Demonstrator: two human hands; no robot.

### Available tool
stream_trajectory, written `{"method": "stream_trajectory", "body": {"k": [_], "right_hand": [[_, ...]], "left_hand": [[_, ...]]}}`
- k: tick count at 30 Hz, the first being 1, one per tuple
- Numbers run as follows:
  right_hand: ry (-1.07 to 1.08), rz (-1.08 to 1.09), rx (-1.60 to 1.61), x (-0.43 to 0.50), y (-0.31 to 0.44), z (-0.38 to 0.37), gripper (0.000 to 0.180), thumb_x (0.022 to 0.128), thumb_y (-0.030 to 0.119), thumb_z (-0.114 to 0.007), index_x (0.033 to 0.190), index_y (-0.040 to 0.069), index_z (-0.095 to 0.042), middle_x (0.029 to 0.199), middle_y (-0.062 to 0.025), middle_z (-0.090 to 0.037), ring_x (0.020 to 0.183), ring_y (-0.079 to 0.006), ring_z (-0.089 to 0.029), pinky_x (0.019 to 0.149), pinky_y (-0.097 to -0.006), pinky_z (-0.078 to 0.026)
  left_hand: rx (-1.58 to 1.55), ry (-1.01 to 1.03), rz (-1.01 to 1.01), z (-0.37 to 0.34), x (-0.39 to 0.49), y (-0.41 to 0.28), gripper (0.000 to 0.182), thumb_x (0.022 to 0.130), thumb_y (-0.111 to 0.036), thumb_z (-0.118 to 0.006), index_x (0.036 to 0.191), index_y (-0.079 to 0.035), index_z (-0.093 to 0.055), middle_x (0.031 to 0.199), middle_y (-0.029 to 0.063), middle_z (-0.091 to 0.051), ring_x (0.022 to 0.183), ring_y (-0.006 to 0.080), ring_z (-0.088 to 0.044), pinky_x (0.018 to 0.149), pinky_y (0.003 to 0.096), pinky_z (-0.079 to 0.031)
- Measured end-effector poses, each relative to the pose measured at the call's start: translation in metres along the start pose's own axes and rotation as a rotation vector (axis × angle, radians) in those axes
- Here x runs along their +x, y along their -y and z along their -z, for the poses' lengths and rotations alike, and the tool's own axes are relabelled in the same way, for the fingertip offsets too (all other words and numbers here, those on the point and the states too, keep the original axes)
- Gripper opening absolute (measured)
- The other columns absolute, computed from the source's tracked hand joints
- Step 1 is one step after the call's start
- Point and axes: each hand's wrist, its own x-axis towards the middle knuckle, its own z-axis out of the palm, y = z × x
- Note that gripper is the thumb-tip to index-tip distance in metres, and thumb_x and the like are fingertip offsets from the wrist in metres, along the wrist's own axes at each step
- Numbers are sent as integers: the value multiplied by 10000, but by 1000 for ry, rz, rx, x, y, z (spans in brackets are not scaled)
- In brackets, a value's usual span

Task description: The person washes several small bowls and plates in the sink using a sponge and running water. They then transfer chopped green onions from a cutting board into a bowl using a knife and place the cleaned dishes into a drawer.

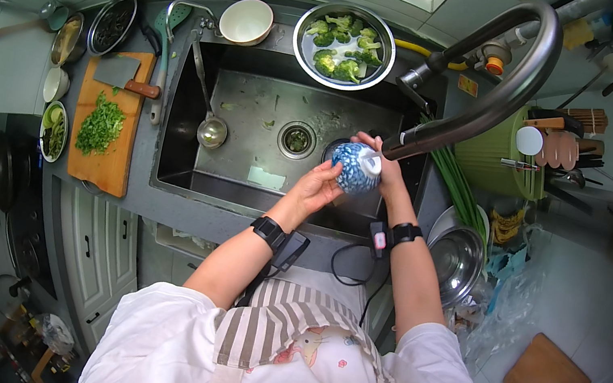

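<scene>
Both hands hold a blue-and-white patterned bowl point(352, 169) over the right part of the steel sink point(255, 96). My left hand point(319, 186) grips its left side, thumb on the patterned outside. My right hand point(388, 166) is at its right side, fingers partly hidden behind it. The bowl is tilted, its white foot turned up toward the mouth of the dark faucet point(478, 123); a thin stream of water seems to fall there. A metal ladle point(212, 132) rests in the sink's left part, near the drain point(297, 139).
Behind the sink stand a white bowl point(246, 21) and a steel basin of broccoli point(338, 80). At left, a cleaver point(117, 71) and chopped greens point(101, 124) lie on a wooden board point(97, 173). Green stalks point(458, 184) and a steel bowl point(455, 264) are at right.
</scene>
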Motion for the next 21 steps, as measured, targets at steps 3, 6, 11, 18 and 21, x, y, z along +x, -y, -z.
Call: {"method": "stream_trajectory", "body": {"k": [3, 6, 11, 18, 21], "right_hand": [[-167, 300, -210, -15, -20, -11, 522, 964, 310, -420, 1387, 9, -360, 1397, -118, -405, 1287, -233, -384, 1075, -325, -267], [-190, 724, -941, -36, -25, -22, 609, 776, 69, -515, 1370, 40, -388, 1348, -215, -399, 1267, -368, -360, 1056, -371, -295], [-377, 600, -1251, -54, -22, -28, 538, 764, 34, -523, 1293, 118, -470, 1252, -196, -494, 1114, -432, -482, 913, -425, -437], [-163, -499, 85, -34, -34, -15, 414, 771, 8, -562, 1171, -39, -469, 1120, -203, -573, 903, -369, -635, 715, -390, -552], [-95, -522, 402, -26, -47, -23, 423, 791, 19, -566, 1195, -35, -454, 1128, -189, -571, 919, -360, -622, 758, -391, -552]], "left_hand": [[-258, -79, -94, 1, 18, 10, 308, 930, -150, -542, 1219, -71, -470, 1141, 72, -583, 1051, 187, -585, 939, 374, -480], [-360, -164, -152, 3, 34, 11, 232, 946, -157, -510, 1151, -48, -498, 1119, 104, -588, 1061, 211, -579, 942, 344, -492], [-200, -193, -30, -12, 37, 4, 241, 961, -138, -468, 1150, 10, -483, 1149, 148, -567, 1070, 253, -574, 937, 386, -498], [459, -329, -288, -24, 3, -47, 213, 911, -114, -537, 1103, -27, -569, 1053, 98, -638, 906, 159, -629, 773, 302, -553], [645, -459, -573, -12, -4, -58, 223, 934, -120, -497, 1121, -23, -571, 1004, 47, -625, 804, 83, -549, 693, 215, -483]]}}
